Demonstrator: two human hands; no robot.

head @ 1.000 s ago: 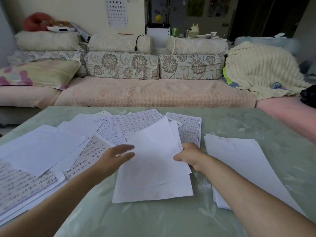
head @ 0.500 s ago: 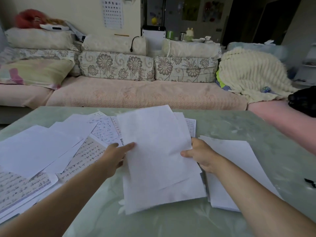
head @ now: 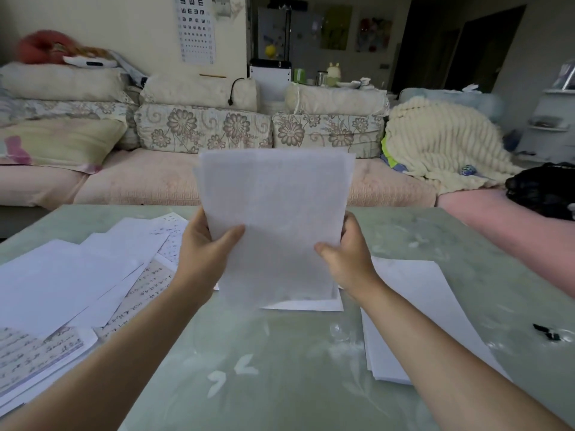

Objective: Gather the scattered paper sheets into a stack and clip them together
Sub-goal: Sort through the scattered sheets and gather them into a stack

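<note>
A bunch of white paper sheets (head: 277, 213) stands upright over the middle of the table, blank backs toward me. My left hand (head: 202, 253) grips its left edge and my right hand (head: 345, 259) grips its right edge, thumbs on the near face. Its lower end sits at a flat sheet (head: 308, 304) on the table. Scattered sheets (head: 71, 281), some blank and some with handwriting, overlap across the left of the table. Another white pile (head: 417, 306) lies flat on the right. A small black clip (head: 547, 332) rests near the right edge.
The table (head: 280, 368) has a pale green glass top with a flower pattern. Behind it runs a pink sofa (head: 149, 178) with floral cushions and a cream blanket (head: 441, 144). A black object (head: 544, 188) sits on the sofa's right end.
Both hands gathered sheets from the middle of the table and raised them upright off the surface. The view tilted up and a black clip came into sight on the right.
</note>
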